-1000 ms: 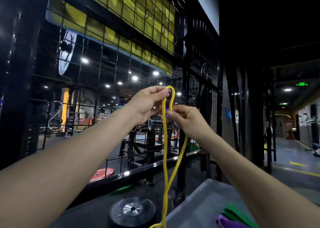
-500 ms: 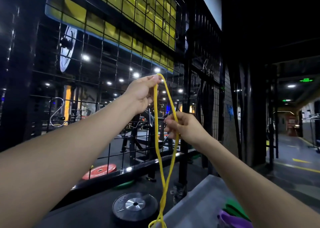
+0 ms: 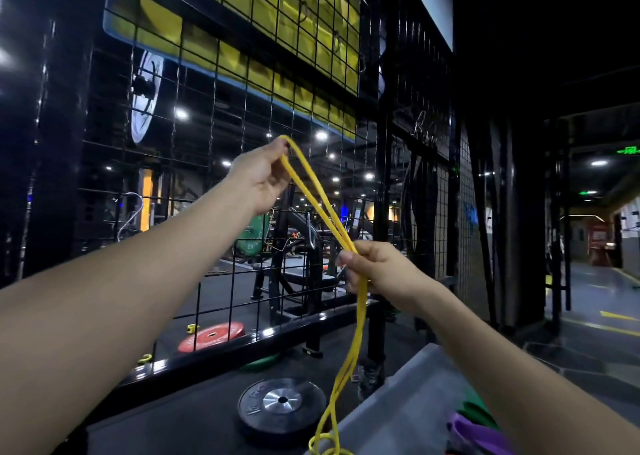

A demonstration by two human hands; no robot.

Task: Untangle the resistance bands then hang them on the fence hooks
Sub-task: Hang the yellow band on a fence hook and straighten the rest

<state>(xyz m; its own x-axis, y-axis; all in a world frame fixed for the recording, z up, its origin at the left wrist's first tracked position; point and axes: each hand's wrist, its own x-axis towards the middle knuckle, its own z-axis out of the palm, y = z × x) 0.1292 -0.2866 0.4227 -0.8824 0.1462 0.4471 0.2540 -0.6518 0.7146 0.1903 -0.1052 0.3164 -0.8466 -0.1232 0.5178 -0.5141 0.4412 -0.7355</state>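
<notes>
Our left hand [image 3: 259, 174] is raised in front of the black wire-grid fence [image 3: 242, 115], its fingers curled and pinching the top bend of the thin yellow rubber resistance band [image 3: 360, 316]. From that pinch the band's two strands run down and to the right, close together, into our right hand [image 3: 375, 267], which sits lower and nearer the fence's thick black post [image 3: 379, 177] and has its fingers and thumb closed round both strands. Below the right hand the yellow band hangs slack, its strands crossing lower down, and its bottom end curls into small loops at the near edge of the grey counter [image 3: 398, 416], at the bottom of the view. On that counter, to the right of the yellow band's hanging end, lie a purple resistance band [image 3: 474, 435] and a green resistance band [image 3: 479, 414], the green one just behind the purple and both partly hidden by our right forearm. Left of the counter a black round weight plate with a silver hub [image 3: 282, 404] lies flat on the floor. Beyond the fence's bottom rail a red round weight plate [image 3: 211, 335] lies flat on the gym floor.
</notes>
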